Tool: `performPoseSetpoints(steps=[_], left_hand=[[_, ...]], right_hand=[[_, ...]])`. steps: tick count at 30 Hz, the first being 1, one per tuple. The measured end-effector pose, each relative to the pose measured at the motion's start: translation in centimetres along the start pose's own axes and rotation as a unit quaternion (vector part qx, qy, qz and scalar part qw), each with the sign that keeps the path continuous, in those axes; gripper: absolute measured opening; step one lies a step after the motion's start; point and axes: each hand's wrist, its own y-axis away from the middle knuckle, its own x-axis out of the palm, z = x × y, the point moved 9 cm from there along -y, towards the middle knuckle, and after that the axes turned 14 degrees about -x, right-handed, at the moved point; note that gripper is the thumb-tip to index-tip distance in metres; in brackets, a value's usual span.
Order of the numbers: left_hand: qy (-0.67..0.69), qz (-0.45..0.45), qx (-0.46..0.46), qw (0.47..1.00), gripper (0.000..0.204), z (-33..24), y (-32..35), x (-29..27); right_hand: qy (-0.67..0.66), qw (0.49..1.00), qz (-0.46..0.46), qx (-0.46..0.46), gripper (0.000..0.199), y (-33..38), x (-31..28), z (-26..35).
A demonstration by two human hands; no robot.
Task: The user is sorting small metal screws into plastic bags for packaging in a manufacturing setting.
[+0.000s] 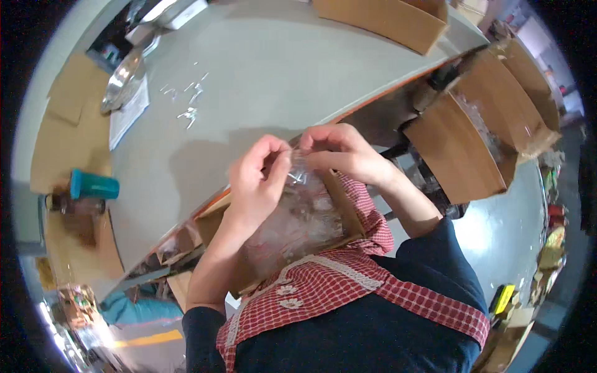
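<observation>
Double pinch, dead centre

Head view: left hand and right hand both pinching a blurry clear baggie with shiny bits, mid-frame. Cardboard box of clear plastic just below; loose metal pieces upper left, on the grey table.

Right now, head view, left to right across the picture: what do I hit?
Teal container → scattered small metal pieces → left hand → right hand → open cardboard box at right.
</observation>
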Motion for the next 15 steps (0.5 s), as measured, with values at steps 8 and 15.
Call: performPoseSetpoints(steps=[8, 15], left_hand=[[-0.065, 0.159, -0.144, 0.975, 0.011, 5.2, -0.2, 4.8], [-0.552, 0.179, -0.119, 0.806, 0.034, 16.2, 1.1, 7.9]], right_hand=[[0.020, 0.955, -0.295, -0.031, 0.008, 7.7, -11.3, 0.5], [-0.055, 0.832, -0.531, -0.151, 0.020, 16.0, -19.7, 1.1]])
